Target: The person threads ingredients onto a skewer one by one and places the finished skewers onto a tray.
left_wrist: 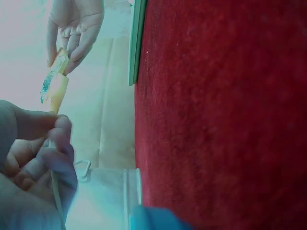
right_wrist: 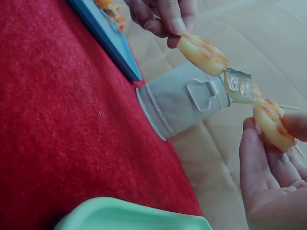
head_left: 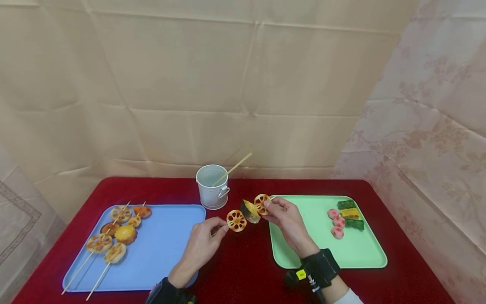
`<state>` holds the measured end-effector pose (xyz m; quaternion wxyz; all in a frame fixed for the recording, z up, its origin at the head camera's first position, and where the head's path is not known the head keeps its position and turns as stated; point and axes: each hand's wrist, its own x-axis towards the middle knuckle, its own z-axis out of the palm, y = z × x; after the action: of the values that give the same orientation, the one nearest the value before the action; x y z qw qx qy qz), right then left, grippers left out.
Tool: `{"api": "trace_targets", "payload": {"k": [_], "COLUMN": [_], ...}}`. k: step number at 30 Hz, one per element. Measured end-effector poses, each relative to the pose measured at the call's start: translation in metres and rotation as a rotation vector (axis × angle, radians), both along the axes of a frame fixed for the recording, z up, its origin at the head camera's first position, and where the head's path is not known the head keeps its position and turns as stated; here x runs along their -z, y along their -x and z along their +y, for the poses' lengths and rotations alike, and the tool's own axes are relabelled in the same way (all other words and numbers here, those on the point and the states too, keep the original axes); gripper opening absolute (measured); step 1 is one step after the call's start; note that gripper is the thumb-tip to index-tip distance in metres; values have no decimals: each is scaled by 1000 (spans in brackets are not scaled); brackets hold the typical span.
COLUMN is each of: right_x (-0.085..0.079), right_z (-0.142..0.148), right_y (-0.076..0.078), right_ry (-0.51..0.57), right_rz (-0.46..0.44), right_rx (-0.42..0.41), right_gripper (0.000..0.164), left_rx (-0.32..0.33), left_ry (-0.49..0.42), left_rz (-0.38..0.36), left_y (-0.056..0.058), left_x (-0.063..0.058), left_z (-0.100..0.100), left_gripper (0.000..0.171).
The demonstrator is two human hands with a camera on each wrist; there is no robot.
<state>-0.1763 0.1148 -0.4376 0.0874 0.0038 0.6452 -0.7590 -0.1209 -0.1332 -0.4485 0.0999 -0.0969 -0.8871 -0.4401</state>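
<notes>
My left hand (head_left: 203, 242) pinches the stick of a skewer just beside a lotus root slice (head_left: 236, 221); the left wrist view shows the stick (left_wrist: 56, 194) running back under the curled fingers. A yellow piece with dark green rind (head_left: 250, 211), perhaps pumpkin, sits mid-skewer. At the far end, my right hand (head_left: 287, 221) holds a second lotus root slice (head_left: 261, 204) between thumb and fingers. In the right wrist view this slice (right_wrist: 273, 125) lies against the fingers, and the dark-rind piece (right_wrist: 241, 86) touches it. The skewer is held above the red cloth, between two trays.
On the left, a blue tray (head_left: 163, 253) bears two loaded skewers (head_left: 99, 243). The green tray (head_left: 303, 202) on the right holds pink pieces (head_left: 337, 232) and green and yellow pieces (head_left: 350, 213). A white metal bucket (head_left: 212, 196) with a stick (head_left: 239, 163) stands behind.
</notes>
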Motion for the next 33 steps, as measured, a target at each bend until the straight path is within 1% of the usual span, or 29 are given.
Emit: {"api": "trace_targets", "payload": {"k": [4, 7, 10, 12, 17, 21, 25, 27, 33], "right_x": [0, -1, -4, -6, -9, -12, -13, -14, -13], "right_z": [-1, -2, -3, -3, -2, 1, 5, 8, 18], "right_y": [1, 0, -1, -1, 4, 8, 9, 9, 8], "right_ry": [-45, -75, -96, -111, -144, -183, -214, -209, -160], "right_rz": [-3, 10, 24, 27, 31, 34, 29, 33, 54], "right_rx": [-7, -16, -16, -16, -25, -45, -47, -43, -31], "right_gripper": [24, 26, 28, 29, 32, 40, 49, 50, 43], "left_rx": [-32, -41, -33, -23, -5, -19, -36, -44, -66], "left_ry": [110, 201, 242, 236, 172, 150, 146, 145, 144], "left_rz": [43, 76, 102, 109, 104, 126, 156, 168, 174], "left_y": [-1, -1, 0, 1, 1, -1, -2, -3, -7], "left_x": [-1, -2, -5, -6, -7, -7, -7, -7, -12], "left_z": [-2, -3, -4, -5, -5, -5, -6, -8, -19], "left_gripper": [6, 2, 3, 5, 3, 4, 4, 4, 5]}}
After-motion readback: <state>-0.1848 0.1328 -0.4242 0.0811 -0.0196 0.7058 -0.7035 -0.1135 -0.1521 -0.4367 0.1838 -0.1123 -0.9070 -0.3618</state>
